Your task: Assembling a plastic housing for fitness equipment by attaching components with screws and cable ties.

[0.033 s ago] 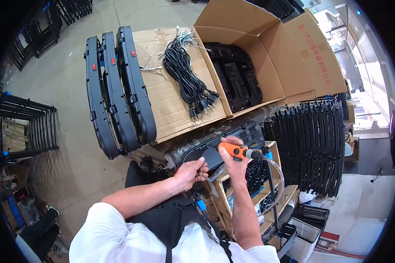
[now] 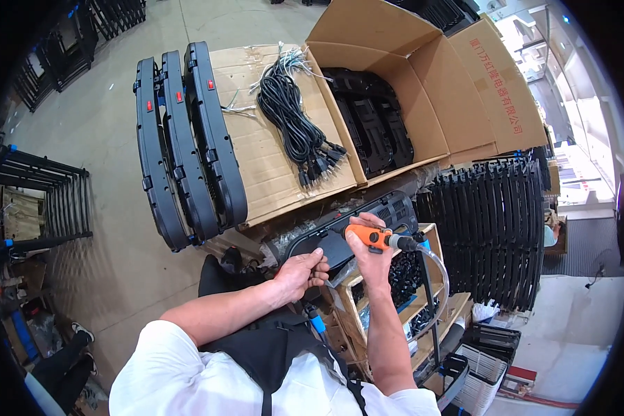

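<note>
My right hand (image 2: 369,253) is wrapped round an orange air screwdriver (image 2: 367,236), whose clear hose (image 2: 437,267) runs down past my forearm. The tool lies over a black plastic housing (image 2: 340,248) with vent slots, propped at a slant in front of me. Its tip is hidden against the dark housing. At the housing's near edge, my left hand (image 2: 302,274) has its thumb and fingers curled together; whatever they hold, if anything, is too small to make out.
Three black housings (image 2: 191,149) with red switches stand on edge atop cardboard (image 2: 256,173). Beside them lies a bundle of black power cords (image 2: 288,111). An open carton (image 2: 430,90) holds black parts. A wooden bin (image 2: 357,312) contains small black pieces; stacked black frames (image 2: 489,236) stand right.
</note>
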The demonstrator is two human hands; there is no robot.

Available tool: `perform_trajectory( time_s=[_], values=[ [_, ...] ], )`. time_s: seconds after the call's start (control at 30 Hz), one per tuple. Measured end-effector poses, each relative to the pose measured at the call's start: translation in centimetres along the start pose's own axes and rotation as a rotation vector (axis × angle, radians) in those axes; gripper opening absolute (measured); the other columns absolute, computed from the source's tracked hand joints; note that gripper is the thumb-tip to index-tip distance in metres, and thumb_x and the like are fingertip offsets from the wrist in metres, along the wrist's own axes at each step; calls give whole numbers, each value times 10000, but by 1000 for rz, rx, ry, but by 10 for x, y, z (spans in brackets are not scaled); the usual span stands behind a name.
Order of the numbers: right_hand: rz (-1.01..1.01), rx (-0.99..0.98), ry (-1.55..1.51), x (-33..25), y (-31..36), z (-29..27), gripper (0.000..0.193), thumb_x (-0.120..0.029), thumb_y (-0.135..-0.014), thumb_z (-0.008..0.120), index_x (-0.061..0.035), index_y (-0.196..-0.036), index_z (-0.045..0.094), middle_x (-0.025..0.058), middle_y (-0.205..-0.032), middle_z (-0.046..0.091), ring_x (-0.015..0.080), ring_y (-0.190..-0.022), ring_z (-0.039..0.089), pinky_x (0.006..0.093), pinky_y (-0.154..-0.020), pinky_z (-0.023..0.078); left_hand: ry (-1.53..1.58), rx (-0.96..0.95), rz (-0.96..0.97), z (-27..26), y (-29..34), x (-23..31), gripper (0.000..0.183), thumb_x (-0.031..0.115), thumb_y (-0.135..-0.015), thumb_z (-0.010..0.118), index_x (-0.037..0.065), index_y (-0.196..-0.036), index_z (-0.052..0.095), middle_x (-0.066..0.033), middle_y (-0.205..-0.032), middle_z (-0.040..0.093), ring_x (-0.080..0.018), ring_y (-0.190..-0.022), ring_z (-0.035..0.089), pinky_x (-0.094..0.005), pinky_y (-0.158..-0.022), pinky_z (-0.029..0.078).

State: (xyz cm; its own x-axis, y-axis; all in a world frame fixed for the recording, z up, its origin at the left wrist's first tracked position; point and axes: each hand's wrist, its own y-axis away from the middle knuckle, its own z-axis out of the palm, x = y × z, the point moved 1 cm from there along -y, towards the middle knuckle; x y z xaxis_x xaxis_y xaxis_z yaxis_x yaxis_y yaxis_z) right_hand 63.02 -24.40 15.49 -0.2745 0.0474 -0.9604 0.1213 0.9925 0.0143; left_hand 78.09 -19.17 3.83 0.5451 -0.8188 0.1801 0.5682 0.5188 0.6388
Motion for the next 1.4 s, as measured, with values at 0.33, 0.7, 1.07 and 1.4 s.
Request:
perform_trajectory(
  time_s=[0.33, 0.7, 1.07, 1.4],
  values=[
    [5, 60, -157, -25, 68, -10, 496, 5, -886, 736, -1, -1335, 525, 198, -1261, 684, 249, -1180, 652, 411, -1073, 498, 227, -43, 56, 2, -10, 9, 270, 316, -1098, 537, 69, -1114, 644, -7, -849, 675, -129, -712, 646, -282, -636, 566],
    [13, 106, -133, -28, 77, -7, 480, -17, -890, 710, 1, -1325, 507, 209, -1228, 694, 292, -1169, 667, 434, -1078, 496, 250, -76, 57, 1, -8, 6, 259, 306, -1101, 531, 73, -1118, 641, -14, -867, 667, -154, -747, 659, -296, -663, 572],
    [34, 84, -102, -29, 72, -4, 491, -10, -885, 727, -5, -1328, 515, 200, -1238, 692, 276, -1179, 661, 422, -1077, 496, 252, -70, 41, 2, -8, 12, 262, 310, -1097, 537, 80, -1148, 652, -12, -870, 660, -175, -778, 667, -320, -679, 566],
    [40, 83, -76, -5, 63, 11, 471, 17, -897, 725, -22, -1324, 531, 174, -1313, 650, 236, -1204, 633, 379, -1073, 502, 311, -20, -16, 7, -18, 14, 250, 263, -1120, 477, 88, -1184, 644, 12, -823, 618, -142, -710, 592, -296, -636, 522]
  ],
)
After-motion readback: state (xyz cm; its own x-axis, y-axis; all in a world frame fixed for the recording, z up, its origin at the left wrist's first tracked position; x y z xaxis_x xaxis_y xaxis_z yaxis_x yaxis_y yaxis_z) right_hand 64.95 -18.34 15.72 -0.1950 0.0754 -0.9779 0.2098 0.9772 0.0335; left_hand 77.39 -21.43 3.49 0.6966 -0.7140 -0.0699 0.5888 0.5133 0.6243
